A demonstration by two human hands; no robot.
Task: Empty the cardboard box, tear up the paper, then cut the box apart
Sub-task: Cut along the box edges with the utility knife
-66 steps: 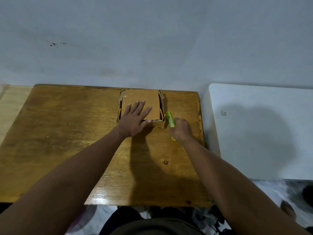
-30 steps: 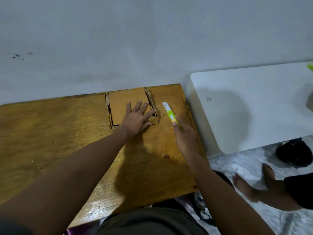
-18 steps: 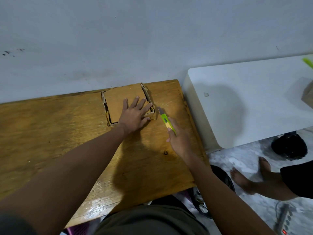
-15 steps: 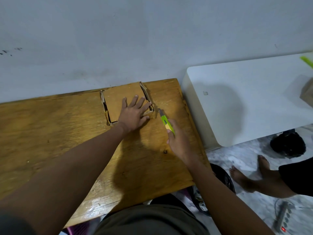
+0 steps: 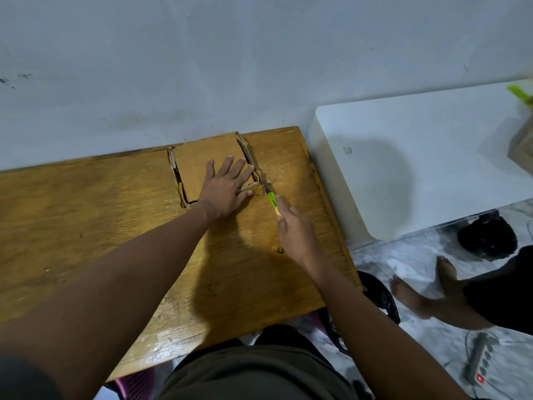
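A person cuts apart a flattened cardboard box (image 5: 203, 166) at the far edge of a wooden desk (image 5: 86, 220), the left hand (image 5: 226, 187) pressing it flat with fingers spread. The right hand (image 5: 294, 230) grips a green utility knife (image 5: 271, 199), its blade at the box's corner just right of the left fingertips. The next stroke likely calls for steady pressure, clear of those fingers.
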